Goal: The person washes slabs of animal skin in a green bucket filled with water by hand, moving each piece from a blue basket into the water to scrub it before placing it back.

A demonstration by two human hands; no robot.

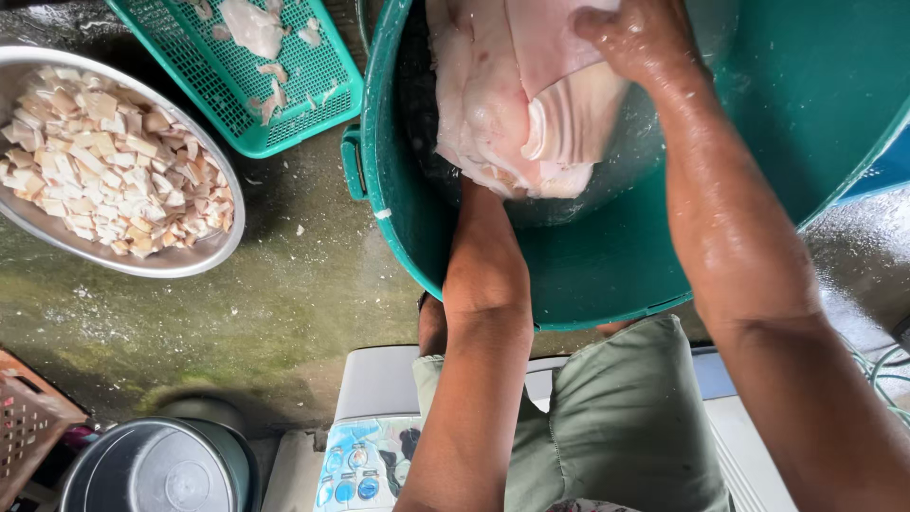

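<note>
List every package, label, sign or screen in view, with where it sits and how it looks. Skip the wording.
Printed label: bottom centre, on the white seat under the person, beside the left forearm; rectangular, light blue with small round blue and dark pictures.
No other labels, packages, signs or screens show; the green tub, metal bowl and green basket are plain.

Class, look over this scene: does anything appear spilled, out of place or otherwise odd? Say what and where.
Small pale scraps lie scattered on the wet, greenish floor between the metal bowl of cut pieces and the green tub, outside any container. Otherwise nothing stands out: the right hand grips the pale slab inside the tub.
</note>
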